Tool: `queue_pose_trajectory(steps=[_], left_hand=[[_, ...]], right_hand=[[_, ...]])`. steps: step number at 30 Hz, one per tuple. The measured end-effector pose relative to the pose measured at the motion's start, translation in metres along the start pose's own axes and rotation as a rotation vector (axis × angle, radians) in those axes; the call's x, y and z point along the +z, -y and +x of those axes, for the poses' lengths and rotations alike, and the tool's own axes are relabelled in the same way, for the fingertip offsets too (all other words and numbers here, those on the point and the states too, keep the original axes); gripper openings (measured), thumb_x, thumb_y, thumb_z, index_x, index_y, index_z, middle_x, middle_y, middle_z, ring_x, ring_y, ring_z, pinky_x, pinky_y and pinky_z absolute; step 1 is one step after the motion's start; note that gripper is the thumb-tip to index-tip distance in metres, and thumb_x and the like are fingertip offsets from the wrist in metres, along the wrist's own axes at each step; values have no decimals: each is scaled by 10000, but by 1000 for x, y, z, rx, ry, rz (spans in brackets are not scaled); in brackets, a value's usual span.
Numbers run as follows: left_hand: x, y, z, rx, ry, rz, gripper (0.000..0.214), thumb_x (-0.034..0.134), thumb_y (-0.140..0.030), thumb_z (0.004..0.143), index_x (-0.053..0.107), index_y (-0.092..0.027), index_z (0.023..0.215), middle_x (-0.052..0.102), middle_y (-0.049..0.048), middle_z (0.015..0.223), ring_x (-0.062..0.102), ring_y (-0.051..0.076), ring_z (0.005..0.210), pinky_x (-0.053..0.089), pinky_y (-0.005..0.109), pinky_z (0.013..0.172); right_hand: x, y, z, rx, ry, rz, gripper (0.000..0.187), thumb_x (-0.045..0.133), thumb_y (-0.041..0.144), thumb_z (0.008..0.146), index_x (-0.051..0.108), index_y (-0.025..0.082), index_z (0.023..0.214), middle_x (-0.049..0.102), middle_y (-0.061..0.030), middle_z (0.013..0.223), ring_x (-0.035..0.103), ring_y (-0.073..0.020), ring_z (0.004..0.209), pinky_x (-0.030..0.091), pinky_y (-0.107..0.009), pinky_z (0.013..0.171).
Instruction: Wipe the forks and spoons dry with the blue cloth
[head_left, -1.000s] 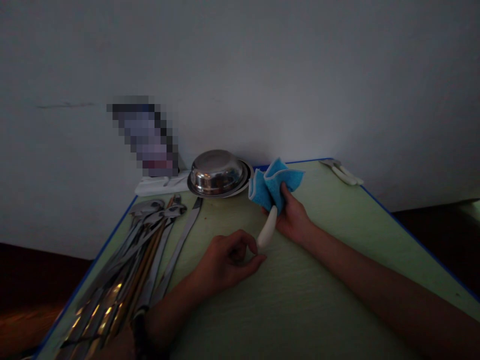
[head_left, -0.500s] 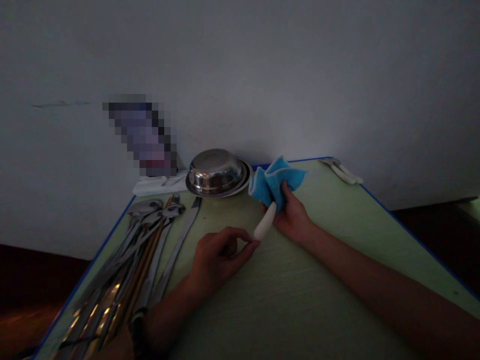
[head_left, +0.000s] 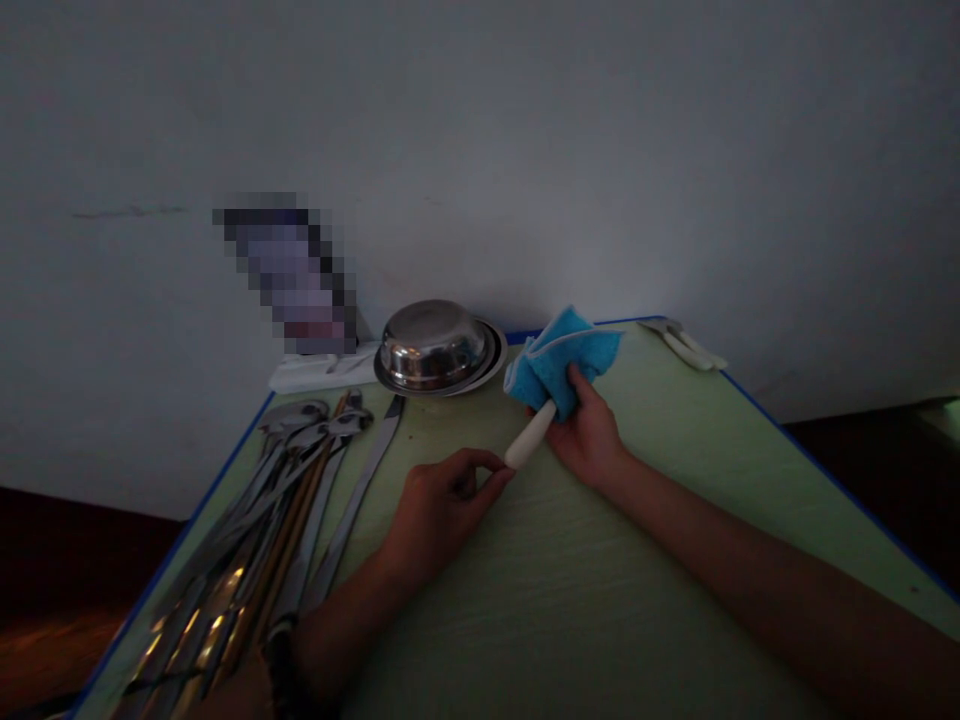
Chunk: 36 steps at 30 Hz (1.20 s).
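My left hand (head_left: 450, 500) pinches the lower end of a white handle (head_left: 529, 437) between thumb and fingertips. The other end of this white-handled utensil is hidden inside a folded blue cloth (head_left: 566, 355), so its kind does not show. My right hand (head_left: 589, 435) is closed around the cloth, thumb on its near face, with the utensil's upper part wrapped within. Both hands are above the pale green table (head_left: 540, 580).
Left of my hands lie many metal spoons (head_left: 300, 425), wooden chopsticks (head_left: 304, 490) and a table knife (head_left: 360, 490). An upturned steel bowl (head_left: 435, 345) stands at the back by the wall. White-handled cutlery (head_left: 694, 350) lies at the far right corner. A blurred-out upright object (head_left: 289, 275) leans at the back left.
The cloth has shifted slightly right and its folds are rearranged. The handle's lower end, with my left fingertips on it, has moved up a little. The view has shifted slightly.
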<state>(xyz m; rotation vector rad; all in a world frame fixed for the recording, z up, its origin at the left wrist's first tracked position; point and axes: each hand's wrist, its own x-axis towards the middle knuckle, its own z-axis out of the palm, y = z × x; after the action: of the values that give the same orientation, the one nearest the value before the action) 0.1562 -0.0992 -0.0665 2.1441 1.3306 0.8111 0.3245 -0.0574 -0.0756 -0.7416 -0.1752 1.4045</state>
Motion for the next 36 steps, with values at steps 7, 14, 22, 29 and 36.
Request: queue_pose_trajectory(steps=[7, 14, 22, 29, 36], left_hand=[[0, 1, 0, -17, 25, -34, 118, 571, -256, 752, 631, -157, 777, 294, -111, 438, 301, 51, 390, 237, 170, 409], [0, 0, 1, -8, 82, -68, 128, 597, -261, 735, 637, -165, 810, 288, -113, 453, 300, 53, 406, 243, 174, 424], [2, 2, 1, -24, 86, -35, 143, 608, -289, 740, 621, -171, 820, 283, -117, 452, 301, 58, 407, 245, 177, 425], [4, 5, 2, -56, 44, 35, 120, 615, -280, 726, 582, -182, 787, 315, -116, 456, 338, 62, 411, 258, 177, 432], [2, 1, 2, -63, 79, 37, 154, 593, -317, 743, 629, -181, 807, 317, -111, 443, 341, 63, 397, 273, 180, 429]], right_hand=[[-5, -5, 4, -71, 3, -43, 157, 604, 365, 750, 573, 235, 831, 652, 57, 712, 605, -134, 657, 511, -314, 696], [-5, -6, 3, -126, -5, -72, 186, 606, 391, 739, 570, 239, 840, 650, 54, 774, 604, -130, 698, 498, -308, 704], [-6, -8, 6, -161, 15, -61, 253, 596, 402, 745, 561, 259, 951, 649, 40, 946, 604, -126, 742, 491, -309, 711], [-5, -7, 6, -149, -15, -10, 176, 596, 360, 756, 572, 239, 880, 657, 46, 843, 599, -116, 697, 495, -307, 721], [-5, -6, 5, -108, -39, -19, 164, 586, 365, 763, 580, 234, 862, 656, 51, 810, 586, -108, 651, 502, -296, 687]])
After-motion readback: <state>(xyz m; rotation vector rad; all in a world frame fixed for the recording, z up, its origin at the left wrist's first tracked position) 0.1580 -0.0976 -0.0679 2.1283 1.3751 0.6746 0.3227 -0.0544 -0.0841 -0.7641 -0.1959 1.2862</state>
